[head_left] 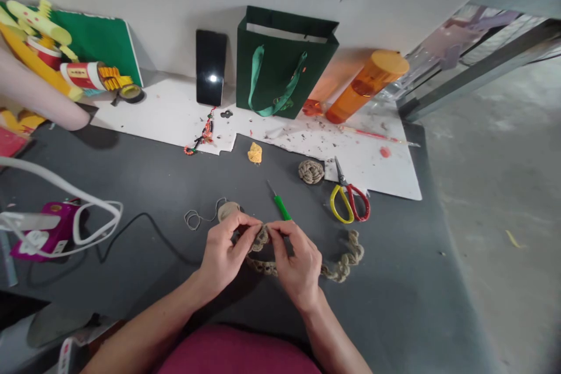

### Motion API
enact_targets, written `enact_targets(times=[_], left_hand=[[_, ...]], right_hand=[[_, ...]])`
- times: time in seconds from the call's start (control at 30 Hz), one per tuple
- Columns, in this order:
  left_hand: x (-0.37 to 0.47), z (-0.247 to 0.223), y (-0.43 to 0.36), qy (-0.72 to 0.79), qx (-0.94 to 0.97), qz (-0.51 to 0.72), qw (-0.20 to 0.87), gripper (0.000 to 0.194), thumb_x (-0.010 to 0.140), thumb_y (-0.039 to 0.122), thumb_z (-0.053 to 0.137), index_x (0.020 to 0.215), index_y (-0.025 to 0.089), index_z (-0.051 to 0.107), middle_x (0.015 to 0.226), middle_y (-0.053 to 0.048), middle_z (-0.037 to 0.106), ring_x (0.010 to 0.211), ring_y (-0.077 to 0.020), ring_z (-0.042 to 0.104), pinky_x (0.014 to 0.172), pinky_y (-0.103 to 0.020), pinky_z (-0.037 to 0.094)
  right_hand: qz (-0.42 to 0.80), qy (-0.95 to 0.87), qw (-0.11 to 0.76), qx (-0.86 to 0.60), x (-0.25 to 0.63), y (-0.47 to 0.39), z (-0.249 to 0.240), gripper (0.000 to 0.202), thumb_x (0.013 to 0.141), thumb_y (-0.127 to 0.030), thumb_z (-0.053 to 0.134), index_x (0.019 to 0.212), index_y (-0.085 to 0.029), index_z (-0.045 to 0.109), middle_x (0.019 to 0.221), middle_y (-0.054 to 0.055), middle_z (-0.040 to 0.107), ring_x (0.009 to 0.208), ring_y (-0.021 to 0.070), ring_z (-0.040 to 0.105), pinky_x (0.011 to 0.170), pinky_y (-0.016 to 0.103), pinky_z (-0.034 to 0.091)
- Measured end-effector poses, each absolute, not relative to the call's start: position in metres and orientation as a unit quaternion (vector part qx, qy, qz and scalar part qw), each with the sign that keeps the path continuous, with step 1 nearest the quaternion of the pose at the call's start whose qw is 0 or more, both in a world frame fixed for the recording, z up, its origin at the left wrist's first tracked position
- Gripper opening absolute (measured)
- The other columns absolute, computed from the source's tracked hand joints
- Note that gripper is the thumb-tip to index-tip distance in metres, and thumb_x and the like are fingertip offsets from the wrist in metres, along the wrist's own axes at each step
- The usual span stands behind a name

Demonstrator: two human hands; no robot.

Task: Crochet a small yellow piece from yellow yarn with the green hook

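Note:
My left hand (pixel 225 254) and my right hand (pixel 298 263) meet over the dark table (pixel 131 181), both pinching one end of a braided jute cord (pixel 346 257) between the fingertips. The cord runs under my right hand and curls off to the right. A green-handled crochet hook (pixel 280 204) lies just beyond my right hand. A small spool of jute twine (pixel 228 208) with a loose strand sits beyond my left hand.
Red-and-yellow scissors (pixel 349 201) and a jute knot ball (pixel 311 170) lie near a white sheet (pixel 372 169). A green paper bag (pixel 283 61), a phone (pixel 211 67), an orange bottle (pixel 366 86) stand against the wall. A white lamp (pixel 52 219) and paper crafts (pixel 56 58) sit left.

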State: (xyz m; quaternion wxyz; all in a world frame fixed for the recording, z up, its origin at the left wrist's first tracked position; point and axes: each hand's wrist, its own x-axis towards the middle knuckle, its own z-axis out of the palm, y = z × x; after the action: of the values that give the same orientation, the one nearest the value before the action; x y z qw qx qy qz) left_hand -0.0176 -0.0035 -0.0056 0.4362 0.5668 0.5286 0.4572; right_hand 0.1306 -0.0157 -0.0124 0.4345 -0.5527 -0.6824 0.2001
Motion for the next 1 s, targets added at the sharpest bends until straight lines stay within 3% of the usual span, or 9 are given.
enact_targets(times=[0.3, 0.6, 0.77, 0.87, 1.0], left_hand=[[-0.019, -0.006, -0.005, 0.521, 0.602, 0.449, 0.405, 0.011, 0.094, 0.017, 0.057, 0.088, 0.019, 0.066, 0.078, -0.002, 0.072, 0.070, -0.0142, 0.067, 0.066, -0.025, 0.054], [-0.020, -0.004, -0.006, 0.520, 0.642, 0.435, 0.359, 0.012, 0.095, 0.015, 0.051, 0.088, 0.020, 0.059, 0.074, 0.000, 0.066, 0.062, -0.0122, 0.062, 0.058, -0.022, 0.049], [-0.020, -0.005, -0.007, 0.516, 0.648, 0.433, 0.356, 0.011, 0.096, 0.015, 0.050, 0.090, 0.021, 0.058, 0.075, 0.000, 0.065, 0.063, -0.0123, 0.062, 0.060, -0.022, 0.050], [-0.021, -0.005, -0.007, 0.508, 0.654, 0.426, 0.365, 0.012, 0.096, 0.016, 0.049, 0.091, 0.021, 0.058, 0.078, -0.001, 0.067, 0.066, -0.0126, 0.064, 0.062, -0.023, 0.051], [-0.022, -0.004, -0.005, 0.510, 0.649, 0.430, 0.365, 0.011, 0.095, 0.015, 0.050, 0.090, 0.021, 0.058, 0.077, -0.001, 0.067, 0.066, -0.0125, 0.064, 0.062, -0.023, 0.051]], right_hand=[[0.195, -0.678, 0.441, -0.554, 0.133, -0.016, -0.014, 0.016, 0.095, -0.013, 0.053, 0.092, -0.025, 0.063, 0.078, 0.001, 0.074, 0.068, 0.0168, 0.071, 0.067, 0.026, 0.058], [0.177, -0.690, 0.435, -0.551, 0.133, -0.017, -0.019, 0.017, 0.095, -0.012, 0.050, 0.092, -0.025, 0.060, 0.077, 0.000, 0.072, 0.067, 0.0158, 0.070, 0.067, 0.025, 0.057], [0.303, -0.620, 0.445, -0.571, 0.132, -0.016, -0.012, 0.013, 0.099, -0.023, 0.049, 0.095, -0.023, 0.062, 0.076, 0.001, 0.072, 0.062, 0.0149, 0.068, 0.060, 0.024, 0.055], [0.404, -0.589, 0.435, -0.548, 0.133, -0.015, -0.005, 0.026, 0.103, -0.034, 0.044, 0.101, -0.021, 0.066, 0.077, 0.002, 0.072, 0.062, 0.0147, 0.067, 0.058, 0.024, 0.054], [0.425, -0.578, 0.433, -0.546, 0.133, -0.013, -0.003, 0.022, 0.098, -0.033, 0.054, 0.085, -0.021, 0.066, 0.069, 0.001, 0.068, 0.060, 0.0147, 0.064, 0.057, 0.024, 0.051]])
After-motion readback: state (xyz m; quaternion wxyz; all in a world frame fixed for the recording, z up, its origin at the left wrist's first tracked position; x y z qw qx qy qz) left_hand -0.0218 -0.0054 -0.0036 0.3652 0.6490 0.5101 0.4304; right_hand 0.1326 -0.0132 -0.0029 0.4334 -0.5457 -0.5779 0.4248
